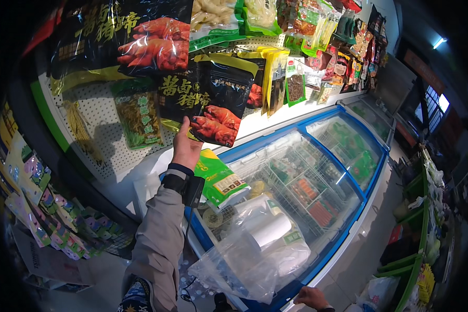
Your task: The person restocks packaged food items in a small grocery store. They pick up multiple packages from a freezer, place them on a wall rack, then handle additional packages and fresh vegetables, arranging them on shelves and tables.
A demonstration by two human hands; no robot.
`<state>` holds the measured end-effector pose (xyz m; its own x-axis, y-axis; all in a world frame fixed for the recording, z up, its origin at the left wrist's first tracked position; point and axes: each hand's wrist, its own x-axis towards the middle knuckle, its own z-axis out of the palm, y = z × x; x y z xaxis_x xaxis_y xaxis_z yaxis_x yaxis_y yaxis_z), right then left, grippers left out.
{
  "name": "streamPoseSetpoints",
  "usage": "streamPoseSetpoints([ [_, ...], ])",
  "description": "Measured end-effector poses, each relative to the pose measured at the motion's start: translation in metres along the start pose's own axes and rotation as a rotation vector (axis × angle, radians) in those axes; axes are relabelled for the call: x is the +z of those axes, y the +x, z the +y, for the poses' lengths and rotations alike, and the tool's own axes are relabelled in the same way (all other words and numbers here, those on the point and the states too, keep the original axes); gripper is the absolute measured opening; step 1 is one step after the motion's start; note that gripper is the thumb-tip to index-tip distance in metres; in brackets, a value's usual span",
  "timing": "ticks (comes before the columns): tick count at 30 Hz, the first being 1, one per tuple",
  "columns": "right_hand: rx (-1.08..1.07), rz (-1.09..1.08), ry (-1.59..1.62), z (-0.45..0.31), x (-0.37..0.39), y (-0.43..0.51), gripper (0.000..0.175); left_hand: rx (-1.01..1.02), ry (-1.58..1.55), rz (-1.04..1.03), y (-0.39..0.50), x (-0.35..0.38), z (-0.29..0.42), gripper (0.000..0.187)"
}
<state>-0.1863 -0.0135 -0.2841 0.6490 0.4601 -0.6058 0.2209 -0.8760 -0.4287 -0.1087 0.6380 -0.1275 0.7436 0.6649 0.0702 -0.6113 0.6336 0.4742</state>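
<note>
My left hand (187, 150) reaches up to a pegboard and holds the lower edge of a black packet (214, 101) picturing red-brown pig's trotters, thumb in front, other fingers hidden behind it. The packet bears gold writing and leans beside similar hanging packs. Above it hangs a larger-looking black packet (152, 39) of the same design. Just below my wrist, a green and yellow bag (220, 179) lies on the chest freezer. At the bottom, my right hand (312, 298) is beside the freezer's near corner, fingers curled; whether it grips the rim is unclear.
A blue-framed chest freezer (364, 195) runs along the wall, wire baskets under its glass. Plastic bag rolls (273, 230) lie on top. A transparent vegetable packet (137, 113) hangs on the pegboard (101, 105). Green shelving (411, 269) stands across the aisle; colourful packs (54, 202) hang left.
</note>
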Motion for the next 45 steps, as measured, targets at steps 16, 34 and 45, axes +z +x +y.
streamPoseSetpoints([
  [16,-0.03,0.048,-0.007,0.014,0.012,0.008,0.036,-0.2,0.095,0.036,-0.095,0.021,-0.052,0.038],
  [34,-0.893,0.284,0.995,-0.15,-0.098,-0.09,0.093,-0.257,0.032,-0.024,-0.344,0.124,-0.07,0.034],
  [45,-0.91,0.574,1.099,-0.133,-0.111,-0.11,0.059,-0.263,0.087,0.022,-0.448,0.171,-0.121,0.04],
])
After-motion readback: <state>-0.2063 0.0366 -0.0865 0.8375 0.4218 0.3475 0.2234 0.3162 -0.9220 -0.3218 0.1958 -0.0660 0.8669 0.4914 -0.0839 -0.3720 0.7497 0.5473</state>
